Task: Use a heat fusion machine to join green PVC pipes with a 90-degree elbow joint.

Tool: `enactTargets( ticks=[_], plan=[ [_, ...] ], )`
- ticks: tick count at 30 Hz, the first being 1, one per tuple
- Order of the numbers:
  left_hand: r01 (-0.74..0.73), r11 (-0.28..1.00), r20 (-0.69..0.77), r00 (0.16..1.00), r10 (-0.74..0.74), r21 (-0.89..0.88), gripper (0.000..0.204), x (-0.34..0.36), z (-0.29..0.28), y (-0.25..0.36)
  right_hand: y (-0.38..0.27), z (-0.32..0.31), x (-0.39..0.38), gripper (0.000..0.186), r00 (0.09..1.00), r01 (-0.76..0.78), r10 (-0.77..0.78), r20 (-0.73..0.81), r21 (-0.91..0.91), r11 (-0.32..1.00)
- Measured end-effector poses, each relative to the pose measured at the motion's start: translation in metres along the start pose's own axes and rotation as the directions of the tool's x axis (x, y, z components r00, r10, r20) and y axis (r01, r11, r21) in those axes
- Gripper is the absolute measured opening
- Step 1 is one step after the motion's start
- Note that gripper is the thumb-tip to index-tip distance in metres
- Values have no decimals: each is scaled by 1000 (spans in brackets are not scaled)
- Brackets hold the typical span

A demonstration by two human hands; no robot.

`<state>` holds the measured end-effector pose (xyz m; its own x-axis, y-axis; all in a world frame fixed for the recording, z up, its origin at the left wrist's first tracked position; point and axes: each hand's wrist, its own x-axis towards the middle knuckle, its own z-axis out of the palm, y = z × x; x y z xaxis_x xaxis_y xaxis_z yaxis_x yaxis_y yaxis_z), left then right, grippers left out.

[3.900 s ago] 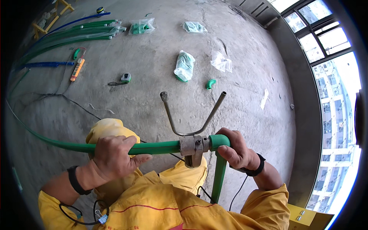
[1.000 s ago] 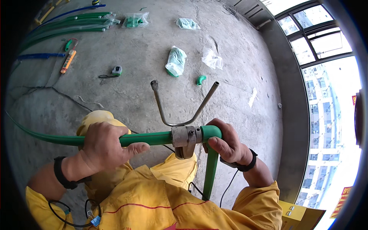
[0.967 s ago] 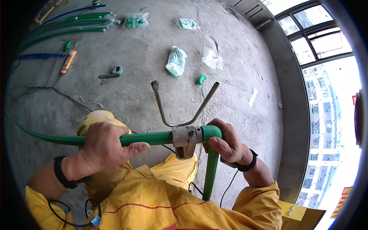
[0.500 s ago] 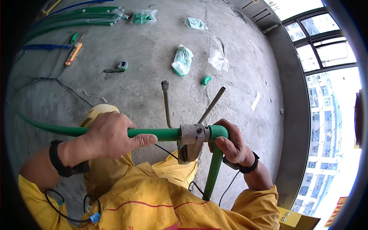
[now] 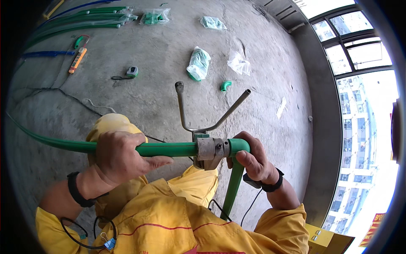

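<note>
My left hand [image 5: 122,154] wraps a long green pipe [image 5: 173,149] that curves off to the left. The pipe's right end sits in a round grey metal die [image 5: 206,149] of a pipe fusion welder [image 5: 208,162]. Against the die's other side is a green elbow fitting [image 5: 240,145], gripped by my right hand [image 5: 256,157]. A second green pipe [image 5: 231,190] runs down from that elbow toward my body. The welder's forked metal stand [image 5: 198,129] points away from me, with two legs spread over the floor. Much of the welder's body is hidden below the die.
On the concrete floor lie a tape measure [image 5: 132,72], a loose green elbow [image 5: 226,86], bagged fittings [image 5: 198,63], an orange tool [image 5: 78,60] and several wrapped green pipes [image 5: 84,19]. A dark cable [image 5: 80,100] crosses the left floor. Windows [image 5: 355,46] line the right wall.
The welder has tilted, so its stand legs and their joined base show more plainly. My left forearm has shifted right. Both hands keep their hold on the pipe and elbow.
</note>
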<state>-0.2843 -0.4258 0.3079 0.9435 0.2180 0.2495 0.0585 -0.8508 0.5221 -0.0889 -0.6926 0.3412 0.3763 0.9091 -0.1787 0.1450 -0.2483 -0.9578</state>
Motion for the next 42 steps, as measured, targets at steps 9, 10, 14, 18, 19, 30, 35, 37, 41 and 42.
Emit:
enactTargets(
  ticks=[9,10,14,18,19,30,35,37,41,42],
  plan=[
    [-3,993,-133,991,19,117,65,-5,10,3,3,0,1,51,1000,-6,6,-23,8,1000],
    [5,991,-145,989,14,132,65,-7,11,4,4,1,2,51,1000,-10,10,-12,7,1000],
    [19,988,-182,983,9,153,65,-10,12,2,5,4,3,53,999,-23,23,-22,11,1000],
    [10,982,-180,983,25,187,66,-15,9,1,0,8,4,56,999,-37,37,-32,-7,999],
    [7,981,-166,986,25,193,65,-16,8,0,0,10,4,56,999,-35,36,-42,9,999],
    [-42,977,-156,985,75,208,65,-17,12,-6,2,12,-2,52,998,-37,37,-43,-2,999],
    [-46,972,-170,982,87,231,66,-17,14,-7,0,13,-1,47,998,-36,37,-47,23,999],
    [-40,972,-181,980,83,230,66,-16,12,-7,-2,14,0,47,999,-35,35,-39,12,999],
    [-37,966,-174,981,84,257,67,-16,8,-5,-2,14,0,46,999,-35,35,-41,19,999],
    [-29,967,-162,984,72,253,66,-16,7,-5,-4,15,1,45,998,-40,40,-39,13,999]
  ],
)
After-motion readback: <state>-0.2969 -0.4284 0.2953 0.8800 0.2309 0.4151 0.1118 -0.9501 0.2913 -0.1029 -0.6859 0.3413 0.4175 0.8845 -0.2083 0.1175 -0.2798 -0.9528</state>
